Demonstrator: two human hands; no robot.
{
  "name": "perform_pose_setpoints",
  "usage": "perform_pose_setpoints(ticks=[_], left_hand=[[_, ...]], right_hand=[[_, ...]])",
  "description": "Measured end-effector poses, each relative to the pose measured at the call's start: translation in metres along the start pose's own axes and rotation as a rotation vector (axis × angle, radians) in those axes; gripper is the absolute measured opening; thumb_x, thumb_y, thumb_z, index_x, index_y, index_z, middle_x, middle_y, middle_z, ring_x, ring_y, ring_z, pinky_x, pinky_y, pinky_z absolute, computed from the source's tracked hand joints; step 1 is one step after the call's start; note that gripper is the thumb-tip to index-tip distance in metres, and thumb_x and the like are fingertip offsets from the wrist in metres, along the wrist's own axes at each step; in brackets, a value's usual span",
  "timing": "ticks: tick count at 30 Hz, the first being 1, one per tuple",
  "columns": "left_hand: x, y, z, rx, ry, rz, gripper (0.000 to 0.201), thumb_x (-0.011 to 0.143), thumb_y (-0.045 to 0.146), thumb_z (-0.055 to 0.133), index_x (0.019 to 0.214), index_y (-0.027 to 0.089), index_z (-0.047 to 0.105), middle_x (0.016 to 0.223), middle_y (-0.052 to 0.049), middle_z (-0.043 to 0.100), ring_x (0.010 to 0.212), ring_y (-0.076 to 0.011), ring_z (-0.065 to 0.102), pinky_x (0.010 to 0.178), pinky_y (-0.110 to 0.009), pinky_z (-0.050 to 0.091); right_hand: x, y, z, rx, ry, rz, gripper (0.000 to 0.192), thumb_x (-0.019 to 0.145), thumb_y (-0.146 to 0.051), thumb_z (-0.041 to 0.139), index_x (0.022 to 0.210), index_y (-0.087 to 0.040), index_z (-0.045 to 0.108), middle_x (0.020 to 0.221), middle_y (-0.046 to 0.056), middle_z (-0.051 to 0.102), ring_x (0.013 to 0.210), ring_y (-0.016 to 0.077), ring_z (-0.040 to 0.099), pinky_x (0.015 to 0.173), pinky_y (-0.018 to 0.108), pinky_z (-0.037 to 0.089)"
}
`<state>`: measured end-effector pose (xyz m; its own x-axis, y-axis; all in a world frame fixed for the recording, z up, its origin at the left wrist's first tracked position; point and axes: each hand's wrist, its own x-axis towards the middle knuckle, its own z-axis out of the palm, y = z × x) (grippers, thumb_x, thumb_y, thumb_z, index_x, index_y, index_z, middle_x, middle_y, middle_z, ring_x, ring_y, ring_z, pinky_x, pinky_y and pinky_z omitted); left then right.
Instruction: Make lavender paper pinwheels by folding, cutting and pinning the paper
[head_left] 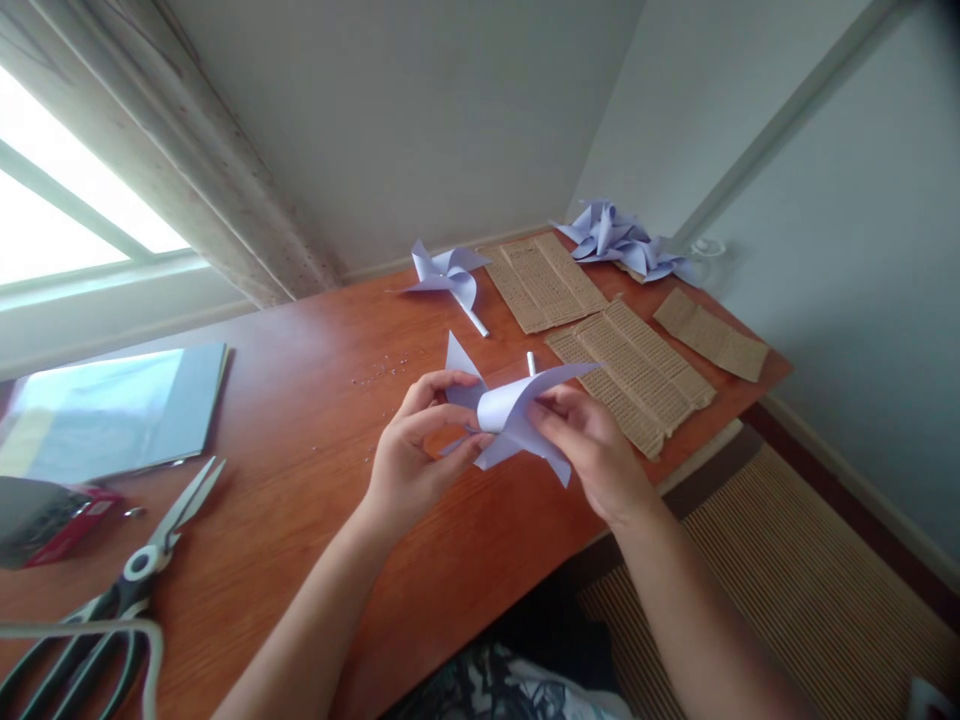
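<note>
Paper pinwheel [517,405]: curled, fixing prob. left; L hand [427,430] + R hand [589,445] pinching it. Stick-mounted pinwheel [466,287] fwd of hands looks done.

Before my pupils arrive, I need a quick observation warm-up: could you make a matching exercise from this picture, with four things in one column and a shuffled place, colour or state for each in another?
Things
1. Scissors
2. Nearest pinwheel
3. Cardboard
4. Curtain

Place, colour or state
A. Brown, in separate flat pieces
B. Hanging beside the window
C. Lying slightly open on the table
D. Held between the left hand and the right hand

Right pairs: 1-C, 2-D, 3-A, 4-B
</note>
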<state>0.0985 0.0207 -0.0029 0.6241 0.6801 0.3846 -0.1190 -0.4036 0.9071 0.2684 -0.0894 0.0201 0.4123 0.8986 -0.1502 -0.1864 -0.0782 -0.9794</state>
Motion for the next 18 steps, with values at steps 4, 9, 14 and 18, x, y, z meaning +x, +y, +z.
perform_pose_setpoints(ticks=[4,9,14,18], left_hand=[[0.000,-0.001,0.001,0.089,0.007,0.022,0.010,0.080,0.017,0.081,0.086,0.023,0.076,0.129,-0.010,0.062,0.118,-0.0265,0.059,0.101,-0.041,0.046],[0.000,-0.003,0.001,0.135,0.033,0.049,0.010,0.080,0.018,0.082,0.084,0.023,0.075,0.138,-0.009,0.059,0.117,-0.0252,0.057,0.099,-0.041,0.045],[0.000,-0.005,-0.001,0.128,0.065,0.090,0.012,0.079,0.015,0.082,0.084,0.023,0.074,0.152,-0.008,0.049,0.132,-0.0289,0.050,0.104,-0.045,0.044],[-0.002,-0.006,-0.003,0.166,0.041,0.132,0.014,0.079,0.013,0.082,0.087,0.023,0.075,0.159,-0.007,0.043,0.141,-0.0309,0.045,0.113,-0.049,0.039]], right_hand=[[0.006,0.003,0.005,-0.035,0.081,-0.022,0.013,0.086,-0.032,0.073,0.080,-0.020,0.073,0.077,0.001,0.072,0.075,0.0159,0.066,0.067,0.027,0.050],[0.002,0.000,0.012,-0.037,0.124,-0.095,0.015,0.089,-0.030,0.070,0.077,-0.020,0.073,0.071,-0.001,0.068,0.067,0.0136,0.061,0.060,0.026,0.046],[-0.007,-0.009,0.019,-0.108,0.097,-0.226,0.012,0.091,-0.026,0.068,0.082,-0.022,0.076,0.083,0.002,0.072,0.077,0.0159,0.066,0.070,0.029,0.052],[-0.011,-0.017,0.021,-0.125,0.051,-0.371,0.010,0.092,-0.024,0.069,0.087,-0.022,0.077,0.097,0.004,0.074,0.092,0.0183,0.069,0.082,0.033,0.054]])
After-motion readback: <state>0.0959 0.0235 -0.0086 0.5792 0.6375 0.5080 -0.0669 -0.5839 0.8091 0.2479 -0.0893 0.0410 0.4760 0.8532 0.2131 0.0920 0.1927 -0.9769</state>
